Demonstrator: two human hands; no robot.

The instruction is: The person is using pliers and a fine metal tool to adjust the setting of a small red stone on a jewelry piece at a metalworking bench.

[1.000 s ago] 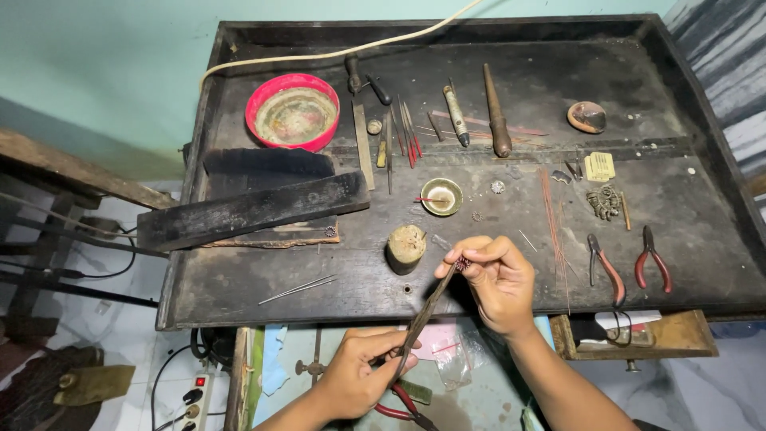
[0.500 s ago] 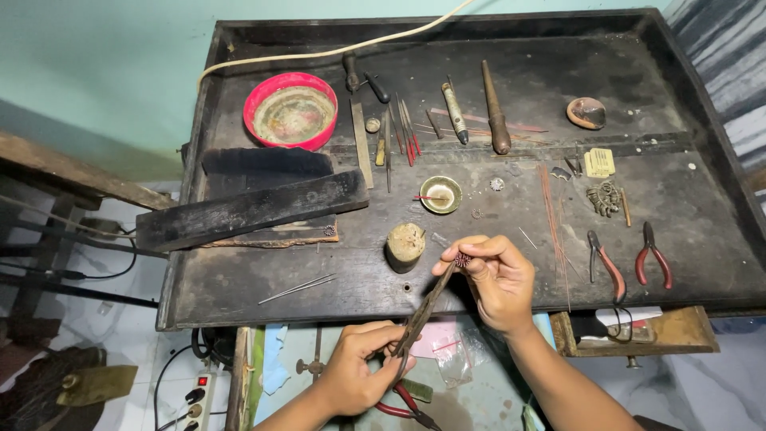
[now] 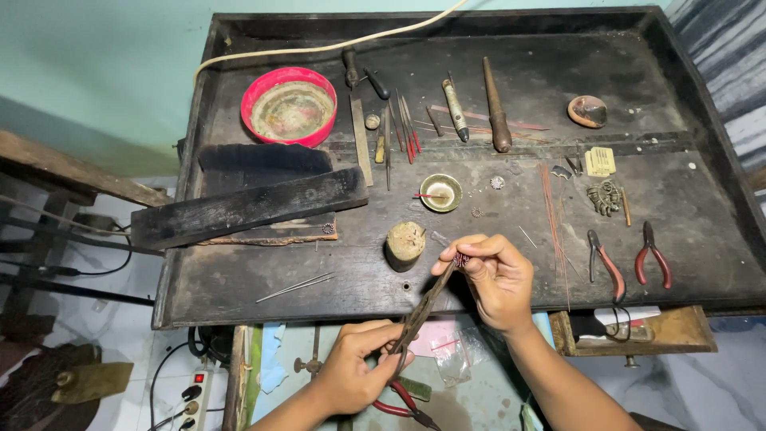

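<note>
dark scuffed metal workbench tray (image 3: pixel 239 295) spreads beyond both hands | long black charred wooden block (image 3: pixel 247 209) up-left of left hand | left hand (image 3: pixel 355 367) closed around lower end of slim dark tongs (image 3: pixel 423 307) | right hand (image 3: pixel 496 275) pinches small round ring-like piece (image 3: pixel 460 258) at tongs' tip | pale tiled floor below

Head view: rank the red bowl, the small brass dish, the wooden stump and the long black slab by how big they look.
1. Long black slab, the largest.
2. Red bowl.
3. Small brass dish and wooden stump: they look about alike, and the stump sits nearer the camera, so I will not rank these two.
</note>
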